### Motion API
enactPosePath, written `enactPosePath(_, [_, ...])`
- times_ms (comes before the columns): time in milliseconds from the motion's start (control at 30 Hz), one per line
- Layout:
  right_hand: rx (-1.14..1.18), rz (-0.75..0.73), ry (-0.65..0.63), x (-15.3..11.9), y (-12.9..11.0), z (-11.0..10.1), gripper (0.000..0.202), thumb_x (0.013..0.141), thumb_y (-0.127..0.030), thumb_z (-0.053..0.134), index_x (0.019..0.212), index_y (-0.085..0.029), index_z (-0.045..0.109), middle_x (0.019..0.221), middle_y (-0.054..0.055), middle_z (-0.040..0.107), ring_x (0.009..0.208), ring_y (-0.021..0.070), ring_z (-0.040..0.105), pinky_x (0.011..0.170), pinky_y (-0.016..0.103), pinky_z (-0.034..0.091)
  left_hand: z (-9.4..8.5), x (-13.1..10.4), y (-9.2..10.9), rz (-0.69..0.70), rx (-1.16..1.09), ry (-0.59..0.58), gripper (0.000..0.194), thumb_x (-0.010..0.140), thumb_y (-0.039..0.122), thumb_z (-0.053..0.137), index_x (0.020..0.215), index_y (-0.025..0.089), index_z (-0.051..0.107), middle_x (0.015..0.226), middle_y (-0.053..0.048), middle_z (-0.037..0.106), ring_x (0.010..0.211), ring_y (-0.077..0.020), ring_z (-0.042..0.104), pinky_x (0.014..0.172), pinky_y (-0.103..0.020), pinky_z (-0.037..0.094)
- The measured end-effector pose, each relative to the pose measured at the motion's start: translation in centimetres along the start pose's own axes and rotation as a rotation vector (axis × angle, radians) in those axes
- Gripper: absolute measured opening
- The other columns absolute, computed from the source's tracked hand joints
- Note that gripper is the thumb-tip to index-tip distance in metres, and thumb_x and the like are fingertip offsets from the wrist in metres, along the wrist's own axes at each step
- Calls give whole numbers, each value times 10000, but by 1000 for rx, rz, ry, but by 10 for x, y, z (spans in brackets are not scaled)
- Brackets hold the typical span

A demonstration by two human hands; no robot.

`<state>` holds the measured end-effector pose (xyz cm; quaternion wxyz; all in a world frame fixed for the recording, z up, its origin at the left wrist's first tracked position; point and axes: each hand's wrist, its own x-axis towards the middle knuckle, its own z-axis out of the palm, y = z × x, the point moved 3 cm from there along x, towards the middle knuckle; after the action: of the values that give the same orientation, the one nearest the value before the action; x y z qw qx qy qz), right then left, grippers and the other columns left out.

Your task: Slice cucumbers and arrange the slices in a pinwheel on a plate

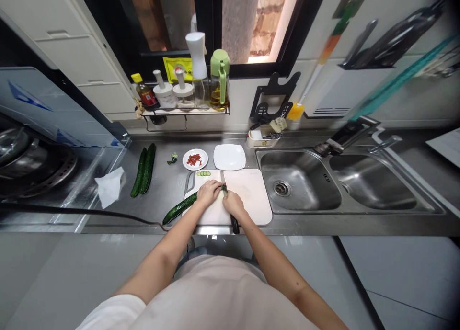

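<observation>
A long dark-green cucumber (180,208) lies slantwise over the left part of the white cutting board (257,196). My left hand (209,193) is closed over its right end, fingers bent and pressing it down. Wrapped round the black handle of a kitchen knife (235,224) is my right hand (233,203). The blade is at the cucumber's cut end, close to my left fingertips, and is mostly hidden. Several thin cucumber slices (203,174) lie in a row near the board's back edge. Behind the board stand a plate of red bits (194,160) and a bare white plate (229,156).
Two whole cucumbers (143,171), a crumpled white tissue (110,186) and small green trimmings (172,158) lie left on the steel counter. A dark cable (108,211) crosses the front left. The double sink (302,205) is right of the board; a bottle rack (187,111) hangs behind.
</observation>
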<state>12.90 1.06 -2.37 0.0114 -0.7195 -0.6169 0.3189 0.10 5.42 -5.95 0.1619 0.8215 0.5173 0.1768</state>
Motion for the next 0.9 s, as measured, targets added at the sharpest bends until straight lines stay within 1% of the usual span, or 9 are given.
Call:
enactPosePath(200, [-18,16,-40,-16,5,4,326,890,-215,399,1142,-116,582,1077,167,666,1024,246,623,759,280,430,0,0,0,-3,-3,-13,274,922,314,468,1117,283,657,1030,-39,628,999,-175,544,868,-295,468])
enactPosePath(367, [-25,18,-34,-23,8,8,323,891,-216,388,1129,-124,586,1058,164,672,993,240,634,738,275,427,0,0,0,3,-6,-15,282,925,322,456,1123,284,655,1038,-39,631,1004,-180,543,868,-300,469])
enactPosePath(733, [-37,29,-47,-16,2,5,321,889,-207,389,1125,-122,588,1069,168,669,1029,252,624,767,293,434,2,1,-2,-1,0,-6,266,922,320,467,1108,287,654,1041,-31,632,995,-178,547,856,-294,466])
enactPosePath(900, [-28,24,-26,-10,1,7,342,888,-198,369,1141,-111,583,1067,171,669,1031,260,624,773,304,441,1,0,-1,-4,0,-7,261,923,318,468,1103,288,655,1047,-30,633,993,-177,549,846,-289,467])
